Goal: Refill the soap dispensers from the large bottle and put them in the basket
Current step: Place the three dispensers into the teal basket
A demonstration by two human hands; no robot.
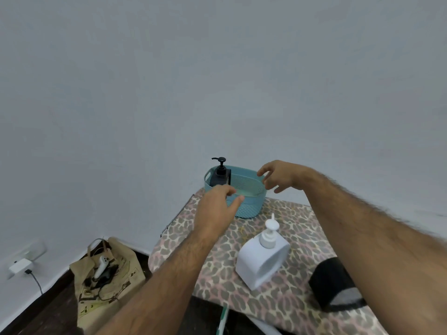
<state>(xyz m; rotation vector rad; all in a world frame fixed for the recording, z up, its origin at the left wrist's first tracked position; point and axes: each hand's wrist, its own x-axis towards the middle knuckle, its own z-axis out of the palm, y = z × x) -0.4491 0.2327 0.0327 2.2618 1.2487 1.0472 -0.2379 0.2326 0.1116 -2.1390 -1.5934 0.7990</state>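
Observation:
A teal woven basket (251,206) stands at the far end of the leopard-print board (285,303), against the wall. Inside its left end stands a black pump dispenser (220,174), upright. A white pump dispenser (262,258) stands on the board nearer to me. My left hand (215,209) hovers at the basket's near left rim, fingers apart and holding nothing. My right hand (280,176) is above the basket's right end, fingers spread and empty. No large bottle is in sight.
A black and grey object (333,288) lies on the board at the right, partly behind my right forearm. On the floor to the left sits a paper bag (106,281) with a white controller inside. A wall socket with a charger (20,264) is at the far left.

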